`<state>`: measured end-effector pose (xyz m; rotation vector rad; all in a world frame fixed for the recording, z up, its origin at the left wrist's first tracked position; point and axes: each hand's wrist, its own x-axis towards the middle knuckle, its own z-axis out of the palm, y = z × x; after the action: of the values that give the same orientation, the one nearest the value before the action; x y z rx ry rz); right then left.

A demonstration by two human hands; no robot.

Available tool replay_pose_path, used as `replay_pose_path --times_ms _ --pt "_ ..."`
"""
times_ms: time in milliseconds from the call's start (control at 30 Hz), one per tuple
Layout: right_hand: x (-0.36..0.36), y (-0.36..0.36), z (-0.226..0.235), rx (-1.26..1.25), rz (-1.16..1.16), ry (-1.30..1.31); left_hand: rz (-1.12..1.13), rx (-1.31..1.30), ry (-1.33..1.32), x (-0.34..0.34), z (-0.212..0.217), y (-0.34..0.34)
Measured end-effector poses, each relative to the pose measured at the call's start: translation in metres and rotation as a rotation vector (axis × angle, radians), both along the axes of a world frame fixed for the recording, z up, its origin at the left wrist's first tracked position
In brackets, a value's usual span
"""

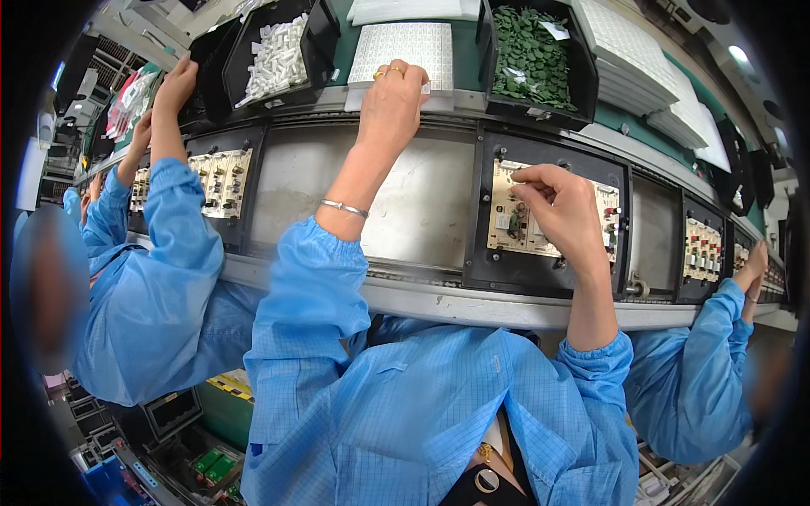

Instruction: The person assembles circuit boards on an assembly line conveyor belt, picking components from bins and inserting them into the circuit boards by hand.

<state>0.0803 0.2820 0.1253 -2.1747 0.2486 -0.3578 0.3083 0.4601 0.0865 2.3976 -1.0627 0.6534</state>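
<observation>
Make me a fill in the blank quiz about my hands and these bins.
Just left of the white gridded tray, the black plastic bin holds small parts coloured ____.
The other black bin right of that tray holds flat pieces coloured ____.
Your hand at the beige rectangular circuit board is the ____ one.
The silver bangle circles your ____ wrist.
Missing words: white; green; right; left.

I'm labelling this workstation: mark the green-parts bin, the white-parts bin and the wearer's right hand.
Green-parts bin [585, 82], head view: its right wall.
White-parts bin [322, 44], head view: its right wall.
Wearer's right hand [568, 207], head view: back of the hand.
</observation>
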Motion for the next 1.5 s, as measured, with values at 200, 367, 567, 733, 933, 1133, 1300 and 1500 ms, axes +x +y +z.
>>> replay_pose_path --times_ms 200,367,567,733,933,1133,1300,1500 --pt "0.01 -0.001 -0.001 -0.021 -0.109 -0.147 -0.075 -0.196 0.002 -0.011 0.01 0.014" --pt "0.031 -0.012 0.005 -0.386 -0.215 -0.411 -0.109 -0.27 0.086 -0.046 0.033 0.033" --pt "0.093 -0.046 0.017 -0.594 -0.145 -0.205 -0.165 -0.288 0.138 -0.066 0.031 0.038" --pt "0.137 -0.062 0.024 -0.714 -0.073 0.201 -0.192 -0.286 0.142 -0.063 0.017 0.038" --pt "0.147 -0.056 0.022 -0.786 -0.081 0.209 -0.171 -0.328 0.164 -0.054 0.008 0.044" --pt "0.149 -0.072 0.015 -0.316 -0.165 -0.004 -0.243 -0.316 0.19 -0.062 0.013 0.041" --pt "0.157 -0.083 0.014 0.914 -0.039 0.015 -0.267 -0.326 0.204 -0.063 0.01 0.044" --pt "0.159 -0.087 0.013 1.21 0.132 0.056 -0.29 -0.321 0.222 -0.063 0.011 0.044"
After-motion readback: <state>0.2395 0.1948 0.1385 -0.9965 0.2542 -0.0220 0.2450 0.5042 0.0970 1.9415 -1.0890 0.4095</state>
